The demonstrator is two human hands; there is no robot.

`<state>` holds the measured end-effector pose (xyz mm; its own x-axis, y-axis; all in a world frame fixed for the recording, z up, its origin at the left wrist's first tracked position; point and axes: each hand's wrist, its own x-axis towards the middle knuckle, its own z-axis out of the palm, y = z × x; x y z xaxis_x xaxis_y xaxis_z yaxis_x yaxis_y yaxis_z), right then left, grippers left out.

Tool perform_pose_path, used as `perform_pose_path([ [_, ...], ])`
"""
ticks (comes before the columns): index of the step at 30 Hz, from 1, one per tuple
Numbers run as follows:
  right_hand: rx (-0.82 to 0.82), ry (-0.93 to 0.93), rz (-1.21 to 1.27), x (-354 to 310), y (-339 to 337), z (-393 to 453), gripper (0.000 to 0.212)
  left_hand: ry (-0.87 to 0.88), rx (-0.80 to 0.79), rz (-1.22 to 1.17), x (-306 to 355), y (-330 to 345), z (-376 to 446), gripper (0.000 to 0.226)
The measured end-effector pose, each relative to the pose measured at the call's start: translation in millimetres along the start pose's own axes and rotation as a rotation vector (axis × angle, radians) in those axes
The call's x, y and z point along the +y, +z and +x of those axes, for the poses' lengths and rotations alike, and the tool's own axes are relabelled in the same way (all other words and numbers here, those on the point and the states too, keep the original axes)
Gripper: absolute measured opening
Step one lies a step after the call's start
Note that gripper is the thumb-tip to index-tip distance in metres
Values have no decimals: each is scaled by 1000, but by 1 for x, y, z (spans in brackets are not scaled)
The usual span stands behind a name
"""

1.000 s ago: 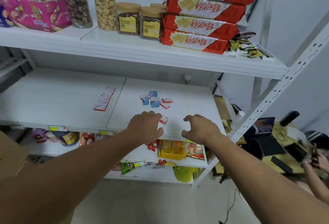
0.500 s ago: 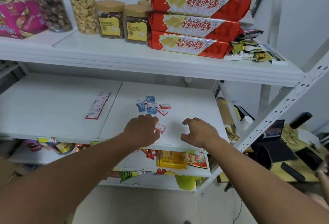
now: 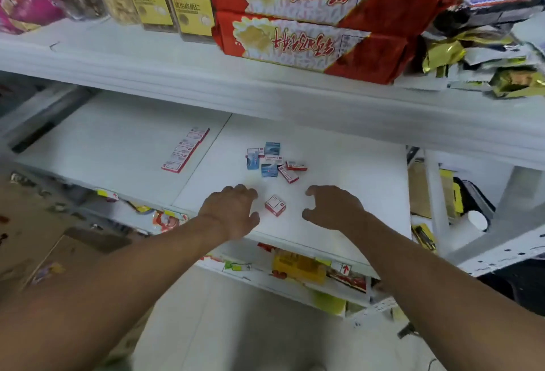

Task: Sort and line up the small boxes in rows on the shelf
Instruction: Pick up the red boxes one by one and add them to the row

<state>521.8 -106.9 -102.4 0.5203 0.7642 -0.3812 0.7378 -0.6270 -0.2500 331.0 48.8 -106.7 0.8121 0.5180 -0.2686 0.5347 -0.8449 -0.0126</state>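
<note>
Boxes are your job here, and neither of your hands holds one. Your left hand point(image 3: 233, 211) and right hand point(image 3: 331, 208) both rest on the shelf point(image 3: 339, 164) with fingers loosely curled and empty. Between them lies a loose red-and-white box point(image 3: 275, 205), tilted, its long axis running diagonally away toward your left; your left hand looks slightly nearer to it. Beyond that box, farther back, sits the jumbled pile point(image 3: 272, 161) of blue and red boxes. Well off to the left of that box, the finished row point(image 3: 185, 150) runs front to back.
</note>
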Motion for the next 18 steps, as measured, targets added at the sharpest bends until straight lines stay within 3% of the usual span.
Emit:
perform_pose_path([
  [7, -51, -27, -74, -9, 7, 50, 65, -45, -20, -43, -16, 9, 13, 57],
  [13, -31, 1, -75, -16, 15, 106, 65, 17, 1, -167, -24, 30, 49, 54],
  [18, -48, 41, -62, -20, 32, 163, 81, 15, 55, -243, -29, 51, 70, 53],
])
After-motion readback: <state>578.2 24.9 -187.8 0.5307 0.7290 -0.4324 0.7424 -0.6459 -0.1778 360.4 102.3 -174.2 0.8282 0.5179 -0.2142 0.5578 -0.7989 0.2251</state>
